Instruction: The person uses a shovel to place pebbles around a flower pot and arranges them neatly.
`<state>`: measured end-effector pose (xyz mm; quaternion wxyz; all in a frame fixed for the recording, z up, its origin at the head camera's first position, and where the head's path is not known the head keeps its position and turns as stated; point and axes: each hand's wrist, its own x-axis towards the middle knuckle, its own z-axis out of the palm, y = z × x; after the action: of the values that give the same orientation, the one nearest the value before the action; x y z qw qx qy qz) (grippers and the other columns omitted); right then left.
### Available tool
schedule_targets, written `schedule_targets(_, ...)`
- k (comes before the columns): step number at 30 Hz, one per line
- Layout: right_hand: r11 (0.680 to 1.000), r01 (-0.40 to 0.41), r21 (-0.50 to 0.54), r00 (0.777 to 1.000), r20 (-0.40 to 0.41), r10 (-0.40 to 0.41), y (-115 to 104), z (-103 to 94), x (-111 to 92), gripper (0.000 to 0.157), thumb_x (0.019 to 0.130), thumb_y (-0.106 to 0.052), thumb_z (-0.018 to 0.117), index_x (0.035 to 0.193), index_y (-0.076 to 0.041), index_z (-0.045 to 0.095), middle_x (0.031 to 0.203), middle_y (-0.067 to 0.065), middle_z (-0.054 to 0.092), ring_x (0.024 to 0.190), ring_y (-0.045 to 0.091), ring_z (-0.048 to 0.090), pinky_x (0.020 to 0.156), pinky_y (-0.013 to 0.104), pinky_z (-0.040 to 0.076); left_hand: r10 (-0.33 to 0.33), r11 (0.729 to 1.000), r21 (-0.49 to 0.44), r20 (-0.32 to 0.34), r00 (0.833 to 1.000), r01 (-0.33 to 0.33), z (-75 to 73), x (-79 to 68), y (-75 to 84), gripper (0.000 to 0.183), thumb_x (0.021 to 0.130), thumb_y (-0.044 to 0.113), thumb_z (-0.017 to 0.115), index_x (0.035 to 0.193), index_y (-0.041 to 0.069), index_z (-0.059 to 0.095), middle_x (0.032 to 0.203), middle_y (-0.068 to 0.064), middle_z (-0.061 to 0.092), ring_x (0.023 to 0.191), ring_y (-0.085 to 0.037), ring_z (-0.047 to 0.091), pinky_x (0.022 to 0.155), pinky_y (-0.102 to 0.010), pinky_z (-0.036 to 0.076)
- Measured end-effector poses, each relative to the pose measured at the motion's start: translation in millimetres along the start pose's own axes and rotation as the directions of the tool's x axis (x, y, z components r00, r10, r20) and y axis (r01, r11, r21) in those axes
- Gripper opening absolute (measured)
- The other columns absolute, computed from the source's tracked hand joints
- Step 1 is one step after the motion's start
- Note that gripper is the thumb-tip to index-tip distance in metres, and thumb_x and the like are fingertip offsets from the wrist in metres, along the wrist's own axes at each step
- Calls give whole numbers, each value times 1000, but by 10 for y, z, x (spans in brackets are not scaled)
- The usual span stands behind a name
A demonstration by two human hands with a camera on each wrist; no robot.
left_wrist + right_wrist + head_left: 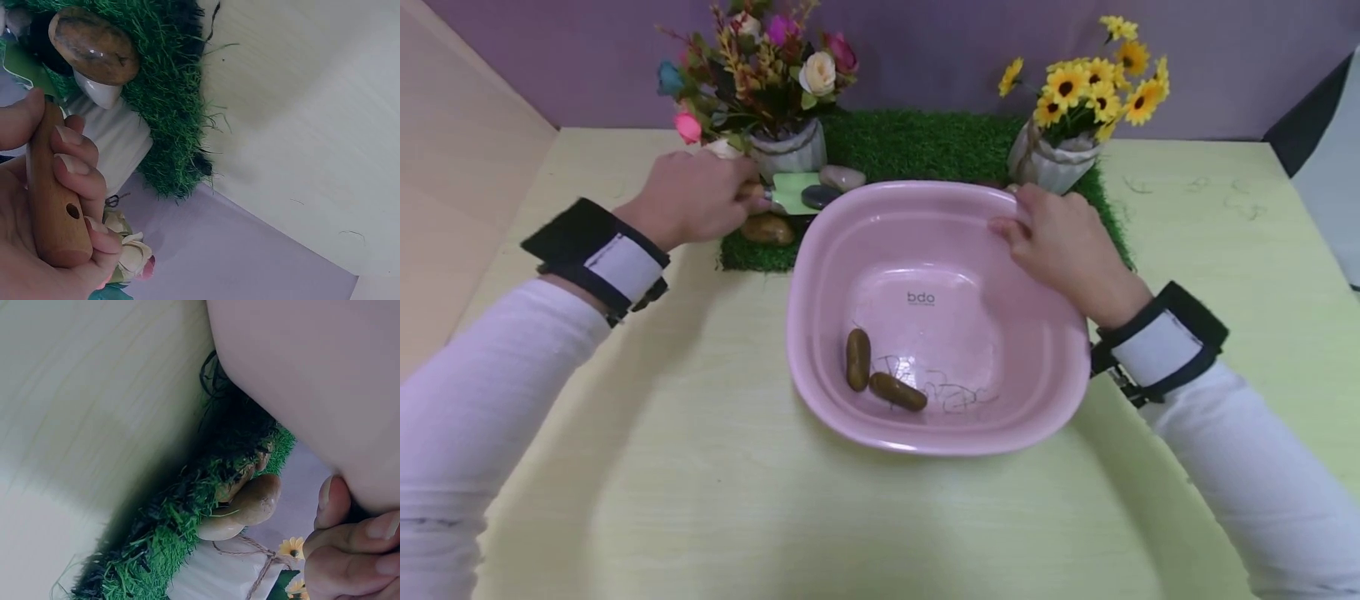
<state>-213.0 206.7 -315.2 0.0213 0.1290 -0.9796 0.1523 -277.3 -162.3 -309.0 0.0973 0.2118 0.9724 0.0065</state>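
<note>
My left hand (pixel 700 193) grips the brown wooden handle (pixel 53 187) of a tool with a flat light green blade (pixel 792 193). Fingers and thumb curl round that handle, which has a hole near its end. On the other side, my right hand (pixel 1063 242) holds the far right rim of a pink basin (pixel 940 442), thumb inside and fingers outside. Two brown oblong pieces (pixel 857 360) lie at the basin's near left inside, beside thin dark strands (pixel 958 396). The basin's outer wall (pixel 300 375) fills the upper right of the right wrist view.
Behind the basin lies an artificial grass mat (pixel 917 142). On it stand a pot of mixed flowers (pixel 790 154) and a pot of yellow flowers (pixel 1048 162). Smooth stones, one brown (pixel 767 229), sit near the left hand. A purple wall (pixel 925 58) rises behind the pale table (pixel 887 533).
</note>
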Motion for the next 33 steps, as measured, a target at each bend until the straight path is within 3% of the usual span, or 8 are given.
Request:
schedule_targets(7,1000,-9,-8,1000,0,9,33,-8,-19,33,100,-33,55,88,-3,53,65,12,50,51,24,51,45,33,38,7,1000,29,-2,1000,-7,-16,17,109,29,102,37,42,97,11,55,68,-7,51,65,-26,55,53,-43,44)
schedule_targets(13,1000,0,2,1000,-8,0,45,-10,-24,32,100,-31,56,87,-2,53,63,11,50,49,24,50,43,33,38,24,997,75,-25,999,-22,-70,16,181,27,100,32,44,104,11,61,69,-11,57,64,-28,58,50,-45,46)
schedule_targets(22,1000,-10,9,1000,4,10,35,-5,-20,32,100,-31,56,88,-2,53,64,12,51,50,24,51,43,33,38,-3,994,105,35,999,-1,-164,14,229,27,98,27,45,110,11,63,78,-14,61,67,-28,56,50,-43,45)
schedule_targets(28,1000,-18,11,1000,12,17,31,2,-16,32,100,-32,56,89,-2,53,65,12,51,51,24,51,44,33,38,-37,991,129,72,997,28,-276,8,253,31,93,22,47,113,10,68,74,-10,61,60,-22,52,49,-36,43)
schedule_targets(31,1000,-17,12,1000,10,17,33,5,-17,33,100,-32,56,88,-2,53,65,12,51,50,24,51,43,33,38,-47,991,130,78,996,37,-330,-13,267,30,92,22,47,107,10,70,65,-5,54,57,-20,49,47,-34,41)
schedule_targets(33,1000,-17,11,1000,11,17,35,7,-17,33,100,-33,56,88,-2,53,65,12,51,50,24,50,43,33,38,-58,990,135,83,995,47,-365,-32,275,26,93,23,46,90,9,68,59,-2,45,55,-18,46,47,-33,39)
